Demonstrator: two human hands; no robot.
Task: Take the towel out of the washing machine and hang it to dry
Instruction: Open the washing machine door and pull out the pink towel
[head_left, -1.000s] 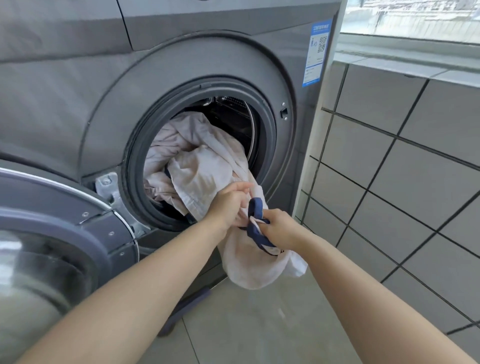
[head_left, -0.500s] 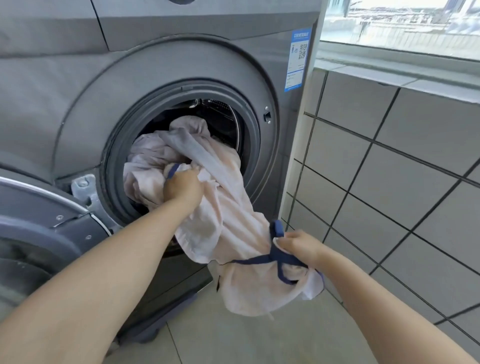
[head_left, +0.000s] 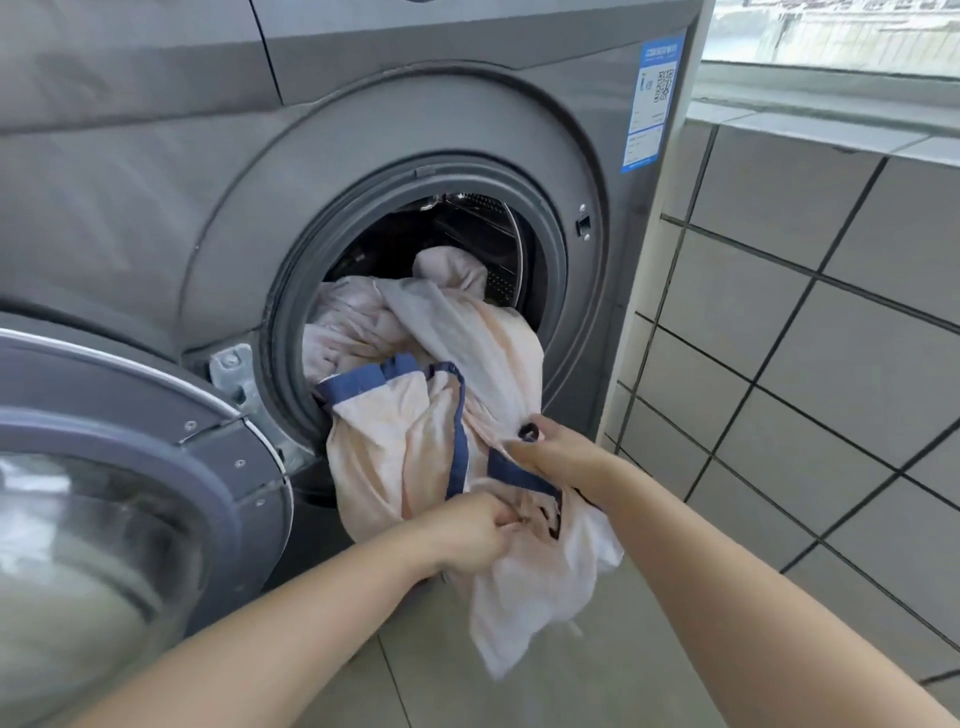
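A grey washing machine (head_left: 156, 171) fills most of the view, standing on a pale tiled floor (head_left: 613, 670) with a grey tiled wall (head_left: 810, 332) to its right under a window ledge (head_left: 810, 117). Its round door (head_left: 130, 493) hangs open at the machine's lower left. A blue and white sticker (head_left: 652, 104) with a square code sits at the machine's upper right corner; its print is too small to read. The pale towel (head_left: 405, 457) with blue edging spills half out of the machine's opening. The right hand (head_left: 563, 457) pinches the blue edge; the left hand (head_left: 475, 530) grips the cloth just below.
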